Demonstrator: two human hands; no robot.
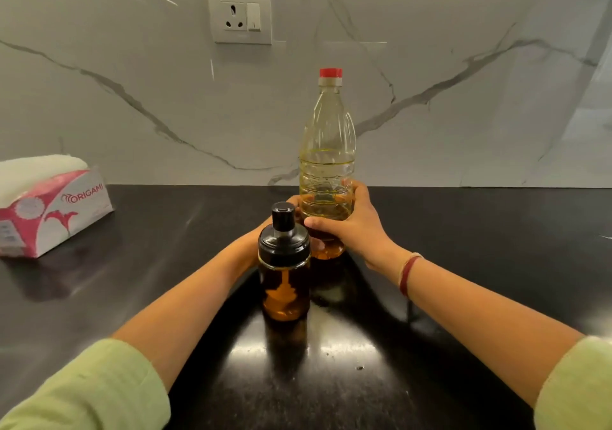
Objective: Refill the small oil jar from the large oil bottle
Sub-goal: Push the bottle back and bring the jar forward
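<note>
Right now the large oil bottle [327,151] stands upright towards the back of the dark glossy worktop [132,280], close to the marble wall. It is clear ribbed plastic, its red cap [330,72] is on, and pale yellow oil reaches roughly halfway up it.

The small oil jar [285,277] stands upright nearer to you, just in front of the bottle and a little to its left. Its glass looks amber-brown, and a black lid [283,244] with a tall black knob closes it. Nothing holds the jar; from this angle you cannot tell whether it touches the bottle behind it.

Your right grip [351,227] is wrapped round the lower body of the bottle from the right. The thumb lies across the front and the fingers curl round the far side, so it is firmly grasping the bottle. A red thread band [409,272] sits on that wrist.

Your left grip [253,241] reaches in from the left and is mostly hidden behind the jar's lid. A fingertip shows pressed against the bottle's left side above the lid, so this grip too appears to clasp the bottle.

A pink and white tissue box [49,211] lies well apart at the left of the worktop, and a wall socket [243,15] sits on the wall above
</note>
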